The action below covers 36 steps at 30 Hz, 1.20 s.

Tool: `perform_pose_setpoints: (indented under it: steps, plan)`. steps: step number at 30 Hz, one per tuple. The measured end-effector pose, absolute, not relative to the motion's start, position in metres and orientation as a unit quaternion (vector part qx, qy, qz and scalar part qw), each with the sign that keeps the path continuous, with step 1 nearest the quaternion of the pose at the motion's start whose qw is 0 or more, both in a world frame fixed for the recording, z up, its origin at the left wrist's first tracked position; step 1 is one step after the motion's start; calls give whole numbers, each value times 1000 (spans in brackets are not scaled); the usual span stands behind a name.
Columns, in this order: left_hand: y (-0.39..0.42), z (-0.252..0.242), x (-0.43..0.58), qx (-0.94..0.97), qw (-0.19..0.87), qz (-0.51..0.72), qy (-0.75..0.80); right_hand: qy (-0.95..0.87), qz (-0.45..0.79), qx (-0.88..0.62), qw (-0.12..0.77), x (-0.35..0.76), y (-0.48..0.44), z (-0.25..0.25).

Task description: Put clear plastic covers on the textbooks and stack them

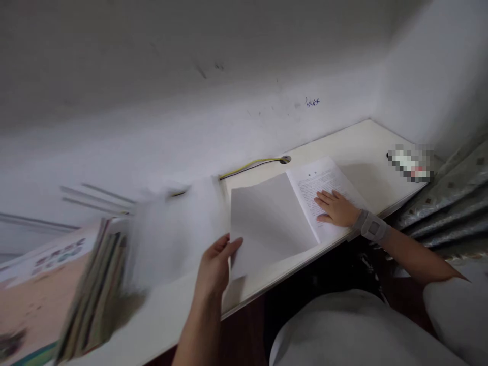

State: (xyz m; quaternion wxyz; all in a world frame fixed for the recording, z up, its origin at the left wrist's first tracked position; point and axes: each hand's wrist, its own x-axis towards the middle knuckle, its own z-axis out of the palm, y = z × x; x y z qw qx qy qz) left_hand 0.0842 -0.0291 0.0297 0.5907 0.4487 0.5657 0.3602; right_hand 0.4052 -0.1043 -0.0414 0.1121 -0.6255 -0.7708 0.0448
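Observation:
An open booklet [310,185] lies on the white desk, its printed page on the right. Its blank grey-looking cover or leaf [267,216] spreads to the left. My left hand [214,264] pinches the outer left edge of that leaf between thumb and fingers. My right hand [336,209] rests flat on the printed text with its fingers spread, covering part of the page. A grey band [372,226] wraps my right wrist.
A stack of books or magazines [95,284] stands at the desk's left, beside blurred white sheets or a box [171,234]. Yellow and black cables [251,165] run to a hole at the wall. A pixelated object [412,163] sits far right, near plastic-wrapped patterned rolls [450,193].

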Motion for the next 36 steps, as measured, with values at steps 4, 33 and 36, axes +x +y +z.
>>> perform_pose_setpoints:
  steps: [4,33,36]
  plan:
    - [-18,89,126,569,521,333,542,-727,192,-590,294,413,-95,-24]
    - [-35,-61,214,912,56,190,358,-531,117,-796,266,513,-106,-26]
    - [-36,-61,214,911,61,197,358,-554,45,-804,213,515,-114,-29]
